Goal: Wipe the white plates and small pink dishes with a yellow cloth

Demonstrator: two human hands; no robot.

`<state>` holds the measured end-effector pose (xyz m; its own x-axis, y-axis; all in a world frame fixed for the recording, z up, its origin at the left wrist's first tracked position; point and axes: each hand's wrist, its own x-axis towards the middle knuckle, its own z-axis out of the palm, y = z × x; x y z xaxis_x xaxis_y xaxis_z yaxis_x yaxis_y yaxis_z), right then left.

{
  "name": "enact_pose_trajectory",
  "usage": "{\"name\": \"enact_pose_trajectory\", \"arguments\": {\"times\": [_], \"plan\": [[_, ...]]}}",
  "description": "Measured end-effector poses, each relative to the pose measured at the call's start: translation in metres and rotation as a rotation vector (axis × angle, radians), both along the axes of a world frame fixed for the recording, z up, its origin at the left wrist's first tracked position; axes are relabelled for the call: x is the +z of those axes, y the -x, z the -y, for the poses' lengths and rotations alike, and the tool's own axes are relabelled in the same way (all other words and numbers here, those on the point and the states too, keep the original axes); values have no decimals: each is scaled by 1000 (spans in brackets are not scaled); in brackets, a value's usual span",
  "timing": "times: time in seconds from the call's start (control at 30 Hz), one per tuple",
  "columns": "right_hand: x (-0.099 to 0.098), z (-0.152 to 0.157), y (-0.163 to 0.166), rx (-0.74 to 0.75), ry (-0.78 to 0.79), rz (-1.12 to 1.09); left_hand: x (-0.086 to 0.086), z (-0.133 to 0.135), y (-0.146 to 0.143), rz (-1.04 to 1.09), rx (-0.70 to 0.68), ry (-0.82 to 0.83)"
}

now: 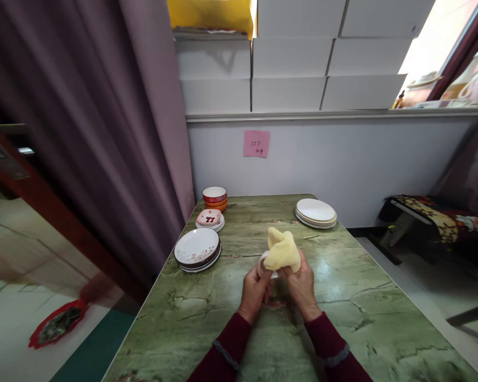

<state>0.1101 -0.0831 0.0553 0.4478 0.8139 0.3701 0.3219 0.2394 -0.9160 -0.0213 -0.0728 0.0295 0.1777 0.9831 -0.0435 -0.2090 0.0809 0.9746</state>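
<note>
Over the middle of the green marble table [207, 318], both my hands meet around a small white dish [264, 261] and a yellow cloth [282, 250]. My left hand [255, 291] grips the dish by its rim, only a sliver of it showing. My right hand [301, 284] is closed on the cloth, which is bunched over the dish and covers most of it. Both wrists wear dark red sleeves.
A stack of patterned plates [197, 248] lies at the table's left edge, with a small red-and-white dish [209, 218] and stacked red and orange bowls [214, 197] behind it. White plates [316, 212] are stacked at the far right. A purple curtain [103, 132] hangs on the left.
</note>
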Motion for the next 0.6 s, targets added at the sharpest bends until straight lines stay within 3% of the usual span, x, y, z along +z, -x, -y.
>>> {"name": "enact_pose_trajectory", "arguments": {"times": [0.1, 0.27, 0.4, 0.5, 0.6], "plan": [[15, 2, -12, 48, -52, 190, 0, -6, 4, -24, 77, -45], [36, 7, -8, 266, -198, 564, -9, -7, 4, -16, 116, -35], [41, 4, 2, 266, -355, 831, -14, -3, 5, 46, 133, 22], [38, -2, 6, 248, -315, 698, -9, 0, 4, 124, 95, 56], [27, -3, 12, 245, -136, 252, 1, 2, 2, 229, 59, 96]]}}
